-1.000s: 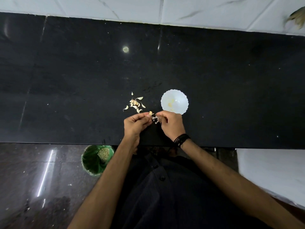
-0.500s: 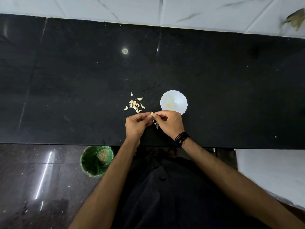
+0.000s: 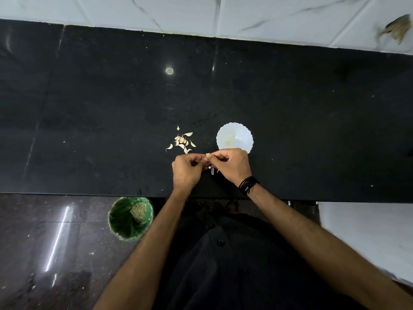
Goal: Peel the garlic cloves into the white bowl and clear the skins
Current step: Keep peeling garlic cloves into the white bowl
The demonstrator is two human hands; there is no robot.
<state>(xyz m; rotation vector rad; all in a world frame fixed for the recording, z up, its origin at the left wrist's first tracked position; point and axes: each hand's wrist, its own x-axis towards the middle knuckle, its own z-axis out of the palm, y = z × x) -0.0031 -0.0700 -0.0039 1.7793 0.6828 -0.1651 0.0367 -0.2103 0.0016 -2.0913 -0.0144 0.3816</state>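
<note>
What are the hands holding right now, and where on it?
A garlic clove, pinched at its ends between left hand and right hand fingertips.

Two hands meet over the black counter [image 3: 89, 108] — the left hand [image 3: 186, 168] and the right hand [image 3: 232, 165] both pinch one small garlic clove [image 3: 207, 155]. A little pile of garlic cloves [image 3: 182, 142] lies just beyond the left hand, and the white bowl [image 3: 234, 137] sits just past the right. Bits of skin [image 3: 212, 170] hang under the fingers — a green bin [image 3: 130, 218] stands on the floor.

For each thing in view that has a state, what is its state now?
Left hand: pinches the clove.
Right hand: pinches the clove.
Clove: held between both hands.
White bowl: upright, holds a few yellowish bits.
Garlic pile: loose on the counter.
Green bin: open, on the floor.
</note>
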